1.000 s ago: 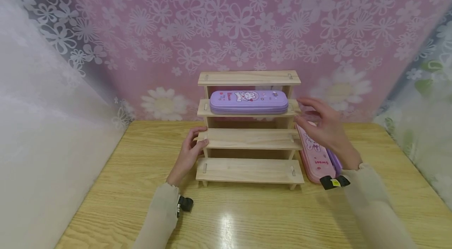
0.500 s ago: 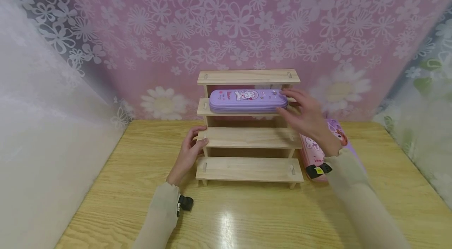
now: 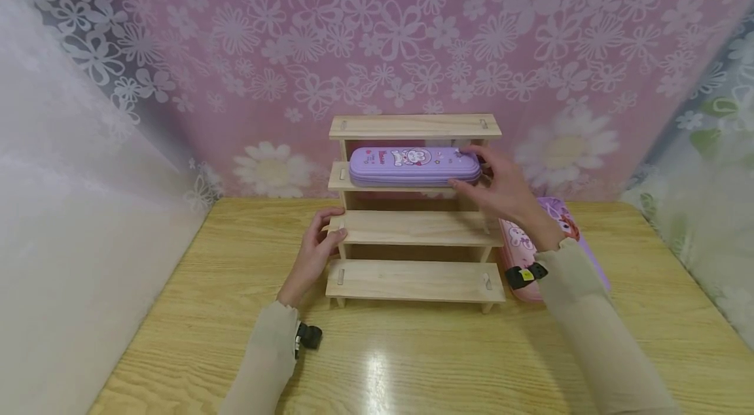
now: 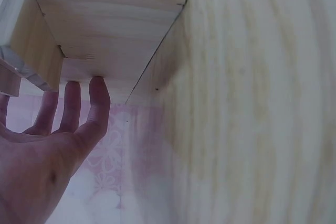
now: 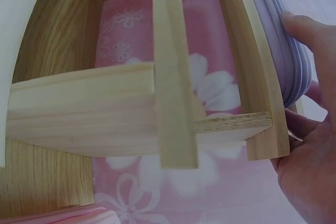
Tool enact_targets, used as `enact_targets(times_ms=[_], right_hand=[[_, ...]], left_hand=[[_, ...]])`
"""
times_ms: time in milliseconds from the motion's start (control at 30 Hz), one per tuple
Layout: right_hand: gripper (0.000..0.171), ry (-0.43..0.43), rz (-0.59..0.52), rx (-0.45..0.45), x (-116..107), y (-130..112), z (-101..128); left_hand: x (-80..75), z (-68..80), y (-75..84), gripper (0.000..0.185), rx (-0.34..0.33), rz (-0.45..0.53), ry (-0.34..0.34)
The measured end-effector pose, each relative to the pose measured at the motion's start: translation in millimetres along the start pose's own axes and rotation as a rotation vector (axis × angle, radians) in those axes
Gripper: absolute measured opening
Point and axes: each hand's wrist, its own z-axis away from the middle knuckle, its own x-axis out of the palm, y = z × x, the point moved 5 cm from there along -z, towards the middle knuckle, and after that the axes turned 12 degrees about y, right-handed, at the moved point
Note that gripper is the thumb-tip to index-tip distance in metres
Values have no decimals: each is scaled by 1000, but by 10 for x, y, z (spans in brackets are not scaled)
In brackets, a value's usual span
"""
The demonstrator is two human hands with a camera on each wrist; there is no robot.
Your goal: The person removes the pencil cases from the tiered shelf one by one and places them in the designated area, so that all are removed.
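Note:
A four-tier wooden display rack (image 3: 412,281) stands on the table. On its second tier from the top lies a purple zip pencil case (image 3: 406,167) with a cartoon rabbit on the lid. My right hand (image 3: 503,189) grips the right end of this case, thumb at the front and fingers behind, as the right wrist view also shows beside the case (image 5: 278,40). At the rack's left side, my left hand (image 3: 312,254) holds the end of the tier below, thumb over its top. In the left wrist view the hand's fingertips (image 4: 97,80) meet the wood.
To the right of the rack, a pink pencil case (image 3: 518,241) and another purple one (image 3: 568,222) lie side by side on the table (image 3: 412,362), partly covered by the right arm. A pink floral curtain (image 3: 365,29) hangs close behind.
My right hand has moved left from beside the rack to the right end of the purple pencil case and taken hold of it. My left hand has stayed on the rack.

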Motion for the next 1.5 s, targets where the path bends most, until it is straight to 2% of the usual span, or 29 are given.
enact_targets(times_ms=[233,333,500,600,967,1100,1233,1367,1500], right_hand=[[64,-26,-101,77,-28,0,48],[69,-34,-105,84,-43,-37,77],[80,-39,10,64,-70,-100,151],[81,-22,38,37,-84,-122,198],[79,70,5,-75,-159,-119,362],[78,79,-7,-101,-176,-124,400],[80,68,-46,-93,-184,-117,455],[82,70,-56,-43,-202,-97,529],[85,100,-73,-28,-226,-55,611]], left_hand=[[-1,-7,8,40,1,10,2],[-5,-9,-4,39,-4,10,2],[-2,-11,-12,40,-3,16,4],[3,-11,-11,40,-2,14,7],[10,-10,-33,38,9,15,5],[5,-12,-38,36,7,12,5],[10,-4,-28,37,2,12,4],[14,-2,-26,39,4,7,8],[8,-8,-34,39,9,6,6]])
